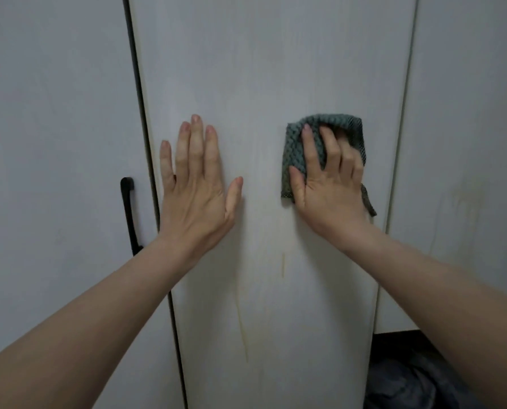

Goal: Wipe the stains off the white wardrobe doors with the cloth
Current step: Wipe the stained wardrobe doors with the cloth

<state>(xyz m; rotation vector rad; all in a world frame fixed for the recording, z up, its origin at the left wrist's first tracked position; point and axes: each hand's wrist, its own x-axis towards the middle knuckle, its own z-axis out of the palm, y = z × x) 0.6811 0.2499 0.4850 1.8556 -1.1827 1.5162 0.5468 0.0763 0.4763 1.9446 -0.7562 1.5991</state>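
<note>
The middle white wardrobe door [270,69] fills the view. My left hand [196,184] lies flat on it, fingers spread, holding nothing. To its right, my right hand [329,184] presses a folded grey-green waffle cloth [298,143] against the same door. Thin yellowish streaks [282,265] run down the door below my hands, a longer streak [242,329] lower left. The right door [467,113] carries faint yellowish marks [464,202].
The left door [54,128] has a black vertical handle [128,214] near its right edge. A dark gap separates it from the middle door. Dark fabric [408,379] lies on the floor at the bottom right, below the right door.
</note>
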